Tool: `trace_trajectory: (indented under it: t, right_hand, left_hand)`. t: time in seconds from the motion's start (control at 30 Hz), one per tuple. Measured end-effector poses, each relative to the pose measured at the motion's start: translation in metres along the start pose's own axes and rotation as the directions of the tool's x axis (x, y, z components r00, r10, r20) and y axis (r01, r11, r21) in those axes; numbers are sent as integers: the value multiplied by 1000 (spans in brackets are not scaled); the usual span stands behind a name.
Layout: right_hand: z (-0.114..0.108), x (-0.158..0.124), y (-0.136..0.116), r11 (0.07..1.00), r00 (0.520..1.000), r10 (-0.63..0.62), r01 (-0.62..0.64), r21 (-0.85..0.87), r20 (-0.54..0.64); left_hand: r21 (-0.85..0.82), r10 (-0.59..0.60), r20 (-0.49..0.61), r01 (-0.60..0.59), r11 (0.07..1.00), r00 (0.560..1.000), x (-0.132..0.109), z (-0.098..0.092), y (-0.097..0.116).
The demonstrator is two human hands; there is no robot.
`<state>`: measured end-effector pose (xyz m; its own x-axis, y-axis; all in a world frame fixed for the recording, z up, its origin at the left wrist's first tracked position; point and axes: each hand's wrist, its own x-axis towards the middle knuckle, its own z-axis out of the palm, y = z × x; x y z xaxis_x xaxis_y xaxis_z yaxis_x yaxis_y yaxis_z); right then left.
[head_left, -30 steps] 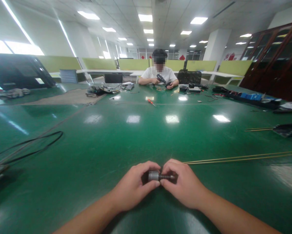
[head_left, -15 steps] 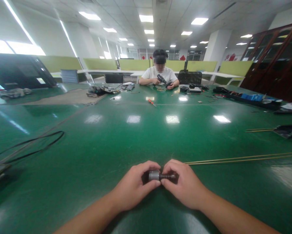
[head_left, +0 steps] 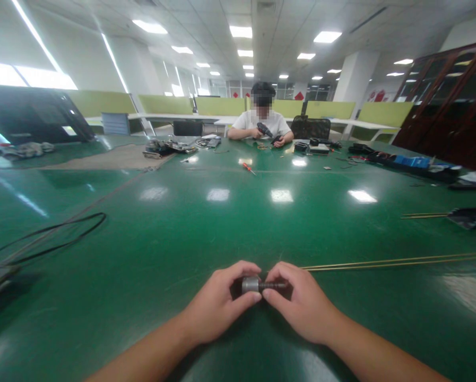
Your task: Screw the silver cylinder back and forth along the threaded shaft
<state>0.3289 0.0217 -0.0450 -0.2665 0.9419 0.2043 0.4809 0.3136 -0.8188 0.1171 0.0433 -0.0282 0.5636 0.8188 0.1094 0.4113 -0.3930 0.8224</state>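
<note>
A short grey metal cylinder (head_left: 250, 285) with a thin dark ridged shaft (head_left: 273, 285) lies sideways just in front of me, low over the green tabletop. Its exact kind I cannot make out. My left hand (head_left: 217, 298) curls around the cylinder end, thumb below and fingers above. On the shaft side, my right hand (head_left: 306, 301) is closed, with its thumb and fingertips at the shaft near the cylinder. Both thumbs almost meet in the middle. The fingers hide the far ends of the part.
Long thin brass rods (head_left: 397, 261) run rightward from behind my right hand. A black cable loop (head_left: 78, 228) lies at left. Farther off is an orange screwdriver (head_left: 248, 168). Across the table (head_left: 174, 223) sits a person (head_left: 261, 119) holding a power drill (head_left: 265, 129).
The view has shifted very slightly. Both hands keep nearly the same hold on the part, whose shaft looks a little different between the fingers.
</note>
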Motion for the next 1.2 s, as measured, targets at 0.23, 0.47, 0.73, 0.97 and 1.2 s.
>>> trace_trajectory:
  t: [0.23,0.47,0.73,0.97,1.2]
  right_hand:
    - [-1,0,-2,1000,1000,21,-21,-9,10]
    - [-2,-2,-3,1000,999,30,-30,-7,16]
    - [-1,-1,-3,999,999,35,-35,-18,23]
    - [-2,0,-4,999,999,30,-30,-21,21]
    - [-2,-1,-5,999,999,41,-41,-31,23]
  left_hand:
    - [-25,-3,-13,3,1000,1000,-1,0,-2]
    - [-3,-11,-7,11,1000,1000,0,-1,-2]
    - [-23,2,-12,-2,1000,1000,1,-2,-4]
    - [-27,-2,-19,2,1000,1000,0,-1,-4]
    - [-18,-4,-23,3,1000,1000,0,-2,-6]
